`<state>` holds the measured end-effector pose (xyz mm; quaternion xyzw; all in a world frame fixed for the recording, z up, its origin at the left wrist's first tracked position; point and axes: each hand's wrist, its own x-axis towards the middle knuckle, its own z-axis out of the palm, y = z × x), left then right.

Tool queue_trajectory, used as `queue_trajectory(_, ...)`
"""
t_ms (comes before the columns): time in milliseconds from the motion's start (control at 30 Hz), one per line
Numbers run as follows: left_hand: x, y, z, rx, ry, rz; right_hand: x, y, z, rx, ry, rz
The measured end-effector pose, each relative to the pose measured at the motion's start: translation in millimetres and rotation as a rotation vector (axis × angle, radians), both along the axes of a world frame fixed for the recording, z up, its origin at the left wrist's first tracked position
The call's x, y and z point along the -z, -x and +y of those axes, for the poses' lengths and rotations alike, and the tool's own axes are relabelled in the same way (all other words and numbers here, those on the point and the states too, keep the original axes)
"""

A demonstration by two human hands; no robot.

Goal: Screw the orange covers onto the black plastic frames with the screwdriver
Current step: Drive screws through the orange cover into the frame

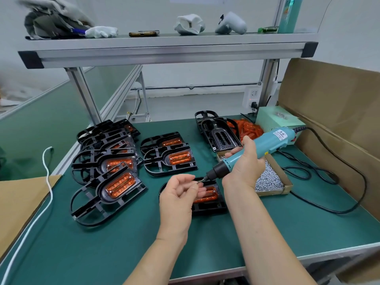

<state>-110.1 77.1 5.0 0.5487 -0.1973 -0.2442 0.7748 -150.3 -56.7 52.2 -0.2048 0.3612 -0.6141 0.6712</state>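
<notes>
On the green surface (123, 243), several covered frames (111, 182) look finished; the right hand (244, 167) grips the screwdriver (265, 145), the left hand (178, 194) pinches a screw (198, 182); bare frames (218, 132) wait behind.

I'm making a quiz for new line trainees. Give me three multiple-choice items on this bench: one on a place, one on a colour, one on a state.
1. Where is the box of screws?
A. On the upper shelf.
B. On the green mat, right of the black frame under the hands.
C. On the cardboard at left.

2. What colour is the body of the electric screwdriver?
A. Teal.
B. Yellow.
C. Red.

3. What is the left hand doing?
A. Lying flat.
B. Pinching a screw at the bit.
C. Gripping the white cord.

Answers: 1 B, the box sits just beyond the right hand; 2 A, the body is teal with a black nose; 3 B, the fingertips hold the screw by the bit tip.
</notes>
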Motion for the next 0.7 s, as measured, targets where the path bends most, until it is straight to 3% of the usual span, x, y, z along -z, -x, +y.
queue_trajectory(233,4.8,-5.1,6.7,0.054,-0.085,-0.065,3.1,-1.0,-0.6,-0.014,0.022,0.028)
queue_trajectory(300,10.6,-11.6,12.5,-0.017,-0.217,-0.298,2.4,-1.7,-1.8,-0.020,0.055,0.037)
queue_trajectory(400,18.0,-25.1,26.4,-0.263,-0.463,-0.787,0.4,-5.1,-3.4,-0.024,0.155,0.075)
queue_trajectory(467,26.3,-30.8,33.8,-0.252,-0.587,-0.933,0.4,-8.8,-2.2,-0.026,0.236,0.130)
queue_trajectory(700,45.3,-37.9,33.3,0.079,-0.802,-0.948,5.9,-27.2,11.7,-0.078,0.563,0.349)
